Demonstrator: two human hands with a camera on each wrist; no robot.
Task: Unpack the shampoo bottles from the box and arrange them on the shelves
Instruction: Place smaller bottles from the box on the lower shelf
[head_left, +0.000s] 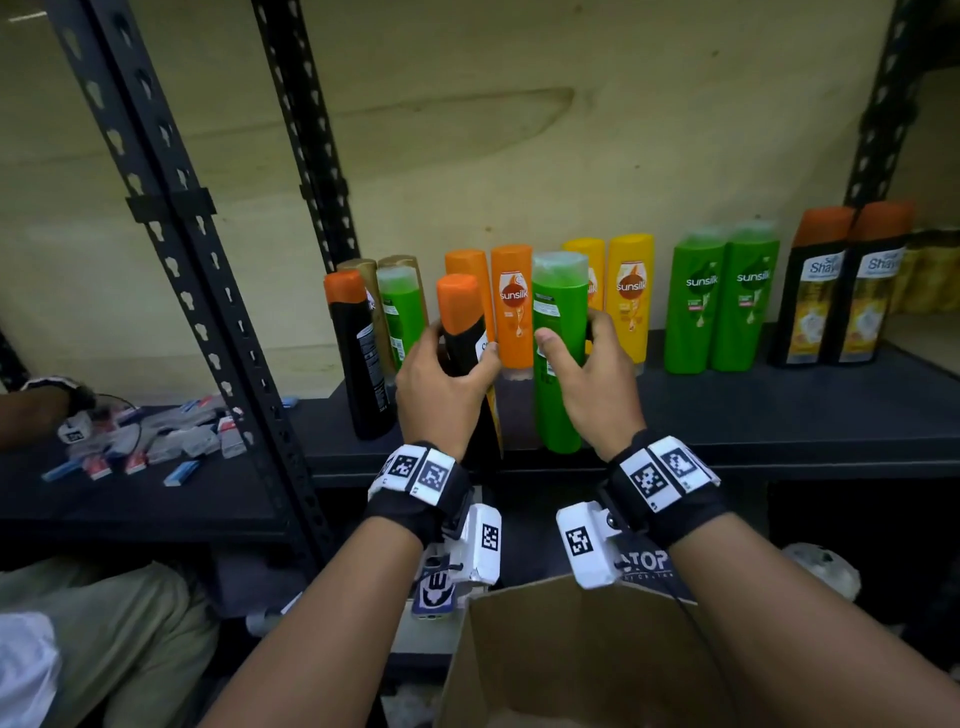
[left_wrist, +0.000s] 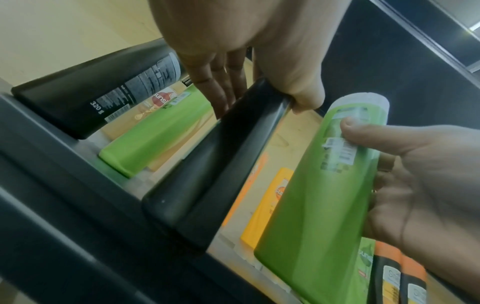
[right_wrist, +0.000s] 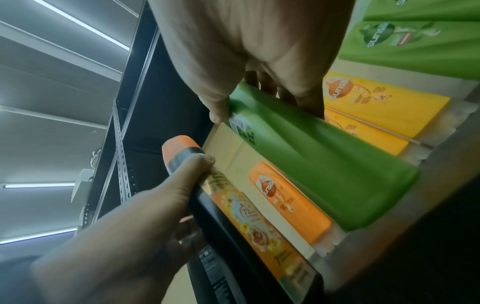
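My left hand (head_left: 447, 374) grips a black shampoo bottle with an orange cap (head_left: 460, 322), held upright at the front of the dark shelf (head_left: 779, 410). Beside it, my right hand (head_left: 587, 374) grips a green bottle with a clear cap (head_left: 558, 312), its base near the shelf's front edge. The left wrist view shows thumb and fingers of the left hand (left_wrist: 262, 96) clamped on the black bottle (left_wrist: 213, 174), with the green bottle (left_wrist: 319, 195) to its right. The right wrist view shows the right hand (right_wrist: 259, 98) round the green bottle (right_wrist: 324, 160). The open cardboard box (head_left: 571, 660) sits below my forearms.
Standing on the shelf behind are a black bottle (head_left: 358, 353), a green one (head_left: 400, 312), orange bottles (head_left: 514, 306), yellow bottles (head_left: 631, 291), two green Sunsilk bottles (head_left: 722, 301) and two black bottles (head_left: 841, 291). A perforated post (head_left: 208, 291) stands left; another person's hand (head_left: 47, 410) sorts small packets (head_left: 156, 447).
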